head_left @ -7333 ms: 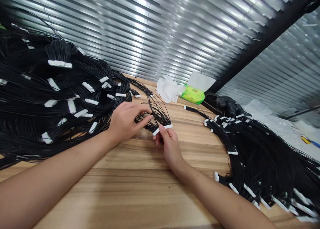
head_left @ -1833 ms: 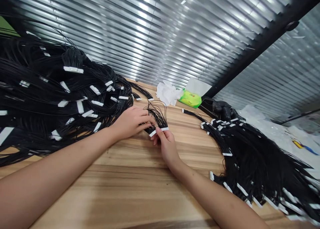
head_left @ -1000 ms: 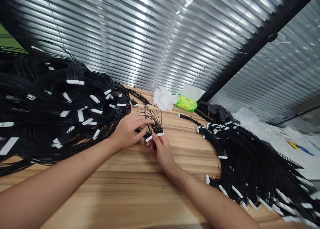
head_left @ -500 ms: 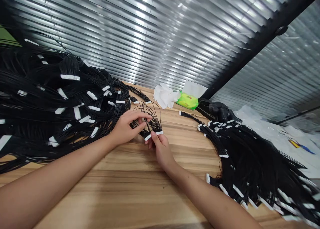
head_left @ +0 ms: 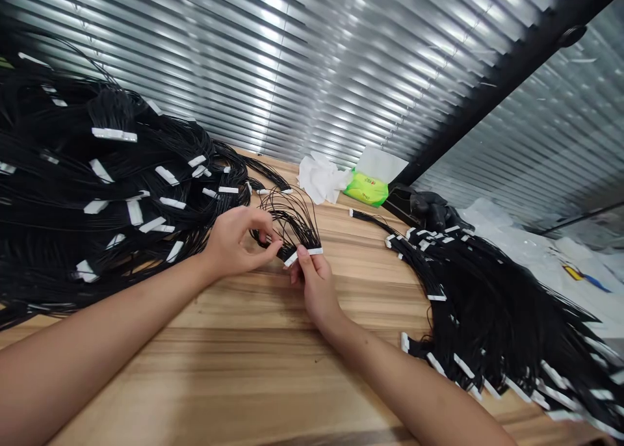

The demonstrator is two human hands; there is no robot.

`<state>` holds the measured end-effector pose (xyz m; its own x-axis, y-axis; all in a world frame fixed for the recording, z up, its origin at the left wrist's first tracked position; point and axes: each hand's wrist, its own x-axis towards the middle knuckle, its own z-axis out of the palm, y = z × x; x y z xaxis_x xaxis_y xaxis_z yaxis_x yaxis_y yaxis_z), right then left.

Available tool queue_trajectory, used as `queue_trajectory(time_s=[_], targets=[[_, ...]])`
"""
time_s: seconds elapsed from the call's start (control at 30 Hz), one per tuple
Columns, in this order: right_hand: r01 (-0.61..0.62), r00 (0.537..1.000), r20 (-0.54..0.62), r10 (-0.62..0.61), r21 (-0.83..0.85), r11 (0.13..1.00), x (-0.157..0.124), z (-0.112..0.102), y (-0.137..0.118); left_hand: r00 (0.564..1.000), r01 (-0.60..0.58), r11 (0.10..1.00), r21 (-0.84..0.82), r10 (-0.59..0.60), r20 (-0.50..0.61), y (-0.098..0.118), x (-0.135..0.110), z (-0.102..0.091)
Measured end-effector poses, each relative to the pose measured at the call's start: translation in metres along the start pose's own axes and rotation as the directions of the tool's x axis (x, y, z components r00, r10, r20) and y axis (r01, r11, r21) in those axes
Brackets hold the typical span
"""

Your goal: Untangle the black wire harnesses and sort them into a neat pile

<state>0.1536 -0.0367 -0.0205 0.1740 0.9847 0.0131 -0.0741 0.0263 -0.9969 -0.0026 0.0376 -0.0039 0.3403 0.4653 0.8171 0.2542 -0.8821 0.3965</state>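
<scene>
My right hand pinches white flat connectors between thumb and fingers. Two connector ends show at its fingertips, side by side and at an angle. From them, thin black wires loop up and back toward the left. My left hand is just left of the connectors. Its fingers curl toward the thumb in a pinch among the black wires; the exact strands between the fingertips are hard to see.
A big heap of black wire harnesses with white connectors covers the left side. Another pile lies on the right. Crumpled tissue and a green tissue pack lie at the back of the wooden table, before a corrugated metal wall.
My left hand's fingers have curled in and drawn slightly left, away from the connectors. The wire loops spread wider. My right hand keeps its grip, and the view has shifted slightly.
</scene>
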Motion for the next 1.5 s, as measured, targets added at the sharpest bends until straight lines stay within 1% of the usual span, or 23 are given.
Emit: queue_trajectory(time_s=[0.03,0.1,0.13,0.23,0.3,0.37,0.43,0.53,0.6,0.67,0.73,0.77,0.8,0.83,0.9,0.93,1.0,1.07,1.13,1.23,1.3,1.37,1.5], targets=[[-0.002,1.0,-0.005,0.002,0.008,1.0,0.0,0.0,0.0,0.997,-0.051,0.998,0.049,0.048,0.052,-0.002,0.001,-0.001],[-0.007,1.0,-0.017,0.007,0.018,1.0,0.001,0.0,0.0,0.982,-0.126,0.984,0.127,0.105,0.157,-0.005,0.003,-0.003],[-0.007,1.0,-0.023,0.008,0.021,1.0,0.001,0.0,0.0,0.974,-0.148,0.979,0.141,0.121,0.19,-0.007,0.004,-0.004],[-0.007,0.999,-0.037,0.008,0.027,1.0,0.003,0.0,0.001,0.955,-0.21,0.969,0.133,0.174,0.242,-0.01,0.007,-0.004],[-0.009,0.999,-0.048,0.01,0.022,1.0,0.003,-0.001,0.001,0.939,-0.224,0.967,0.119,0.181,0.292,-0.011,0.008,-0.004],[-0.008,0.999,-0.051,0.009,0.011,1.0,0.004,-0.001,0.003,0.926,-0.166,0.981,0.1,0.12,0.358,-0.009,0.009,-0.004],[-0.009,0.999,-0.047,0.009,0.01,1.0,0.004,-0.002,0.004,0.904,-0.061,0.994,0.088,0.018,0.427,-0.006,0.01,-0.003],[-0.008,0.999,-0.052,0.009,0.031,0.999,0.005,-0.003,0.006,0.855,0.097,0.989,0.111,-0.139,0.499,0.0,0.013,-0.003],[0.004,0.998,-0.059,-0.002,0.037,0.999,0.006,-0.003,0.007,0.815,0.167,0.976,0.137,-0.215,0.538,0.005,0.015,-0.003],[0.014,0.998,-0.061,-0.012,0.029,0.999,0.007,-0.003,0.007,0.775,0.203,0.965,0.168,-0.263,0.574,0.008,0.016,-0.002],[0.012,0.998,-0.061,-0.01,0.02,1.0,0.007,-0.002,0.006,0.752,0.19,0.96,0.207,-0.277,0.597,0.009,0.016,-0.001],[0.007,0.998,-0.058,-0.006,0.018,1.0,0.006,-0.002,0.005,0.756,0.158,0.961,0.229,-0.267,0.598,0.009,0.015,0.0],[0.003,0.999,-0.054,-0.002,0.016,1.0,0.006,-0.001,0.005,0.771,0.104,0.962,0.251,-0.238,0.591,0.007,0.014,0.0],[-0.001,0.999,-0.05,0.001,0.017,1.0,0.005,-0.001,0.004,0.795,0.032,0.962,0.27,-0.188,0.576,0.005,0.012,0.0],[0.0,0.999,-0.045,0.0,0.019,1.0,0.003,0.0,0.003,0.853,-0.127,0.946,0.298,-0.049,0.52,-0.001,0.009,0.0],[0.004,0.999,-0.044,-0.003,0.021,1.0,0.002,0.0,0.002,0.873,-0.195,0.933,0.301,0.026,0.486,-0.004,0.007,-0.001],[0.014,0.999,-0.046,-0.013,0.038,0.999,0.001,-0.001,0.001,0.893,-0.271,0.921,0.279,0.133,0.429,-0.009,0.005,-0.003],[0.019,0.998,-0.058,-0.015,0.069,0.997,0.002,-0.001,0.001,0.907,-0.272,0.934,0.23,0.17,0.385,-0.012,0.005,-0.005],[0.016,0.997,-0.076,-0.008,0.101,0.995,0.003,-0.002,0.0,0.918,-0.241,0.953,0.181,0.164,0.36,-0.013,0.006,-0.006],[0.011,0.996,-0.086,0.0,0.124,0.992,0.004,-0.002,0.0,0.921,-0.218,0.963,0.16,0.149,0.36,-0.012,0.008,-0.005],[0.009,0.997,-0.082,0.001,0.123,0.992,0.004,-0.001,0.0,0.921,-0.223,0.957,0.186,0.145,0.361,-0.011,0.008,-0.004],[0.009,0.997,-0.071,-0.001,0.111,0.994,0.004,0.0,0.0,0.928,-0.24,0.939,0.246,0.147,0.342,-0.01,0.007,-0.002],[-0.006,0.999,-0.047,0.01,0.081,0.997,0.003,0.001,0.0,0.932,-0.302,0.882,0.361,0.193,0.308,-0.007,0.004,0.0]])
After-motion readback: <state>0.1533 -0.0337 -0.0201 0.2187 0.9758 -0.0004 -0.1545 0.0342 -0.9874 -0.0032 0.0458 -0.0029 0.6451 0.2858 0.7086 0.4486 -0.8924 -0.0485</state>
